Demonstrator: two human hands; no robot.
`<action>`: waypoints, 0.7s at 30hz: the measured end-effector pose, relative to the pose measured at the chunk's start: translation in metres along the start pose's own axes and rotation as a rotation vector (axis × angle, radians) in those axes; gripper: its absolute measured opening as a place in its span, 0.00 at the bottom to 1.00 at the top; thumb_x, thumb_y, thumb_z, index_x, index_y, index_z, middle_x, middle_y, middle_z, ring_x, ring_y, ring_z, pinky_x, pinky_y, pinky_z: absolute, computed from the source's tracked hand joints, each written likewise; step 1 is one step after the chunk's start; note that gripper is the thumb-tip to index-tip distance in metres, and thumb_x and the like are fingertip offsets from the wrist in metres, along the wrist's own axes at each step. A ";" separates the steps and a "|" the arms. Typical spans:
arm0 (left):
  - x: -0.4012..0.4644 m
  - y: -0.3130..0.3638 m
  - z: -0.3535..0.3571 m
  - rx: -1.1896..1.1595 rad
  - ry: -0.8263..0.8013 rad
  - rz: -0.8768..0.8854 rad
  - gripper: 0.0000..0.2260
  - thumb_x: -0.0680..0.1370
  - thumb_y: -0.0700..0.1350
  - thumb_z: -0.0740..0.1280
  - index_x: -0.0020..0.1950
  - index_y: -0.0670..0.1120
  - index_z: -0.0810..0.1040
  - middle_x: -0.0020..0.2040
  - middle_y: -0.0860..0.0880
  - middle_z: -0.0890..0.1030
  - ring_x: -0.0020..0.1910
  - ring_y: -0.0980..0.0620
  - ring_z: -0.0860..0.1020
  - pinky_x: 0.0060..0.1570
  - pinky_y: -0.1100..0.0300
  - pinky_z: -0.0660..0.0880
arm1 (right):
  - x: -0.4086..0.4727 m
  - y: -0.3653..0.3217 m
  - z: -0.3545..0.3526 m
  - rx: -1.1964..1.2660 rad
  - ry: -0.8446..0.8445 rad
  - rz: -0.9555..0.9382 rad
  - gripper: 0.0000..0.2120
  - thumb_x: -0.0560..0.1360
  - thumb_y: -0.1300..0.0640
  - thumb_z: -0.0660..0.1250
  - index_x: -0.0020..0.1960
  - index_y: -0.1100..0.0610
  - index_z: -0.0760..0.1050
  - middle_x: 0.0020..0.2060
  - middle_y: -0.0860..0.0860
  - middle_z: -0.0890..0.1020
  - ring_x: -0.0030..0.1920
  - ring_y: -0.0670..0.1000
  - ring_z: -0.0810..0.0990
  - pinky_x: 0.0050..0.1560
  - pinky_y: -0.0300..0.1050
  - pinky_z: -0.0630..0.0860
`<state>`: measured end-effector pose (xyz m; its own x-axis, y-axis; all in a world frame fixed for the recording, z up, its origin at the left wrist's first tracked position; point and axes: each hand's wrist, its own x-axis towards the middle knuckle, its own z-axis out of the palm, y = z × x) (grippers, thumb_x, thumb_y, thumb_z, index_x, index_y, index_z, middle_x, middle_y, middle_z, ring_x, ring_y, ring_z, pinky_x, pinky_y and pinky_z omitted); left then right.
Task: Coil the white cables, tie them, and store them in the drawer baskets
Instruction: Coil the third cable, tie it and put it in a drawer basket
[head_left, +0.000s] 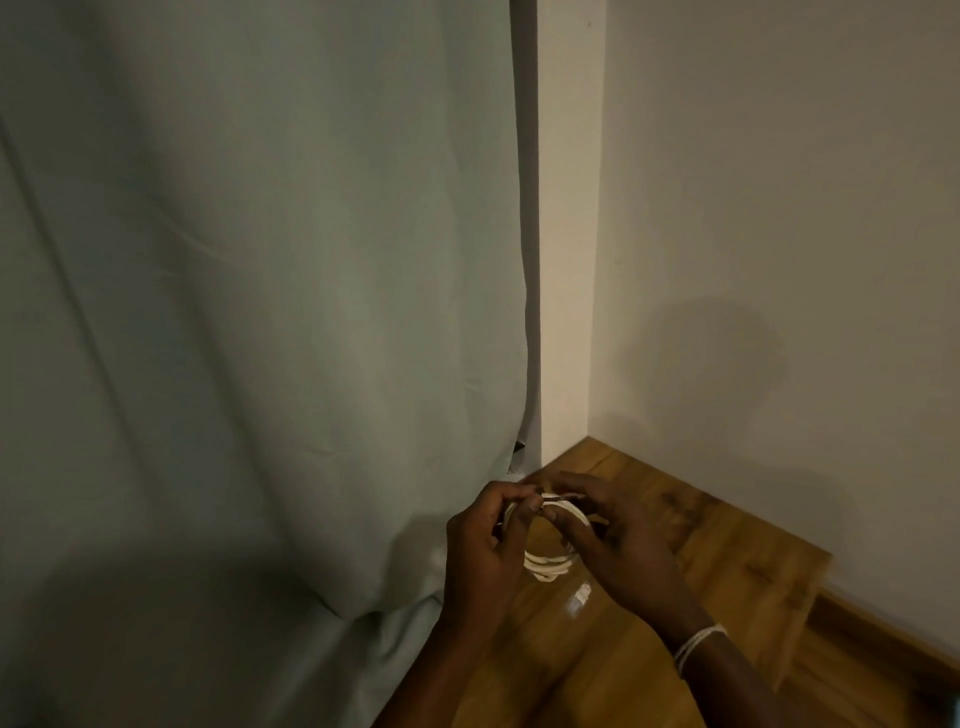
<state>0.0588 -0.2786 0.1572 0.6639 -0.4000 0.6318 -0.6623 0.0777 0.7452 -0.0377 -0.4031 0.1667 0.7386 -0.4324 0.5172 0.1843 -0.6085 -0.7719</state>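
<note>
A white cable (549, 565) is wound into a small round coil and held upright above a wooden tabletop (727, 551). My left hand (485, 545) grips the coil's left side, thumb and fingers pinching near its top. My right hand (618, 545) holds the coil's right side, its fingers meeting the left hand's at the top of the coil, where a short dark piece shows between the fingertips. The upper part of the coil is mostly hidden by my fingers. No drawer or basket is in view.
A pale green curtain (260, 312) hangs over the left half of the view, down to the table's edge. White walls meet in a corner (592, 260) behind the table. White thread bands (696, 647) circle my right wrist.
</note>
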 end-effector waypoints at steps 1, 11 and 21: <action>-0.001 -0.001 0.002 0.024 0.005 0.005 0.04 0.79 0.48 0.66 0.49 0.58 0.78 0.43 0.58 0.84 0.43 0.58 0.83 0.41 0.63 0.81 | -0.001 -0.001 -0.001 0.003 -0.016 0.013 0.16 0.76 0.47 0.67 0.62 0.36 0.73 0.51 0.27 0.79 0.52 0.35 0.81 0.48 0.33 0.80; -0.009 0.007 0.027 -0.150 0.125 -0.245 0.03 0.79 0.44 0.64 0.47 0.47 0.73 0.41 0.53 0.81 0.40 0.61 0.81 0.37 0.68 0.77 | -0.014 0.026 -0.018 0.244 0.286 0.240 0.08 0.78 0.57 0.67 0.55 0.53 0.83 0.46 0.49 0.87 0.45 0.50 0.86 0.42 0.51 0.85; -0.039 0.012 0.092 -0.412 -0.252 -0.613 0.03 0.75 0.45 0.71 0.47 0.48 0.81 0.44 0.52 0.85 0.46 0.53 0.84 0.44 0.59 0.81 | -0.046 0.045 -0.061 0.243 0.610 0.363 0.08 0.79 0.54 0.67 0.52 0.54 0.83 0.34 0.50 0.83 0.35 0.50 0.81 0.30 0.46 0.79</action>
<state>-0.0072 -0.3461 0.1222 0.7384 -0.6725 0.0505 0.0128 0.0889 0.9960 -0.1025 -0.4514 0.1307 0.3031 -0.9129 0.2734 0.1882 -0.2240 -0.9563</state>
